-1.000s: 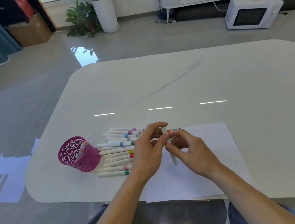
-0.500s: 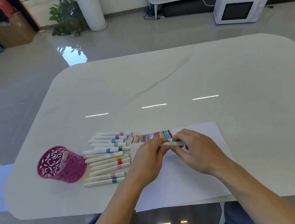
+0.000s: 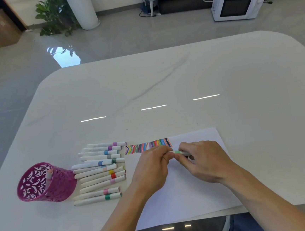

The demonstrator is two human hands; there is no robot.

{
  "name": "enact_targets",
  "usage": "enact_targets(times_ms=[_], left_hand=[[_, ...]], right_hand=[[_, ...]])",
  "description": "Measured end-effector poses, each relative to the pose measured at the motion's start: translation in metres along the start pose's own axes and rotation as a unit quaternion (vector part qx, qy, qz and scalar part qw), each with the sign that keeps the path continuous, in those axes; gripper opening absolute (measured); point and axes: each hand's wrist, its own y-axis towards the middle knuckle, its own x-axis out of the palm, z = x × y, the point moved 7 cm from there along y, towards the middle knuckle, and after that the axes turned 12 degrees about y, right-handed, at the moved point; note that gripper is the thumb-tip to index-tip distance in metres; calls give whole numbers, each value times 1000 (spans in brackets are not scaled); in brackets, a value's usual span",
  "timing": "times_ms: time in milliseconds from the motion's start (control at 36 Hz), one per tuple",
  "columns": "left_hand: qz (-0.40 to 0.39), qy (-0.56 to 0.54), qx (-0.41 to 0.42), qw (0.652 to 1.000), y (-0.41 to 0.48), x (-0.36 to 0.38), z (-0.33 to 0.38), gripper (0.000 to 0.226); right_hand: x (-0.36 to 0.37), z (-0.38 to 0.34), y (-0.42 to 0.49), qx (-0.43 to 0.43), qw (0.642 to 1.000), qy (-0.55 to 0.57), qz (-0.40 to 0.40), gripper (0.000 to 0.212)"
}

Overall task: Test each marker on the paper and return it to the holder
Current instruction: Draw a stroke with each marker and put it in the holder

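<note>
Of the held marker (image 3: 178,152) only a green band and a short pale stretch show between the left hand (image 3: 152,167) and right hand (image 3: 205,160); fingers (image 3: 170,155) cover both ends, so cap state cannot be told. The holder (image 3: 62,186) wall hides the lower part of the lone marker (image 3: 49,177) inside. The left hand covers the lower ends of the rightmost strokes (image 3: 143,147). Print on the loose markers (image 3: 98,175) is too small to read. Both forearms (image 3: 120,219) leave the lower edge.
</note>
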Motion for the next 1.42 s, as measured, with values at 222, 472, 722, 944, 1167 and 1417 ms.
enact_targets(times_ms=[222,472,722,944,1167,1417], left_hand=[[5,-18,-21,1000,0,-1,1,21],[23,-21,-24,999,-4,-3,-1,21],[25,-12,-59,998,-3,-6,-15,23],[44,17,-48,998,0,-9,-18,15],[62,83,27,994,1,3,-19,10],[-1,101,67,993,0,19,-22,12]], right_hand=[[-5,0,0,2,1000,12,4,40],[-3,-4,1,10,1000,3,-7,45],[-10,10,1,47,999,1,20,55],[-11,23,4,98,993,53,27,41],[-18,23,11,71,960,253,93,40],[-10,27,14,96,882,453,90,47]])
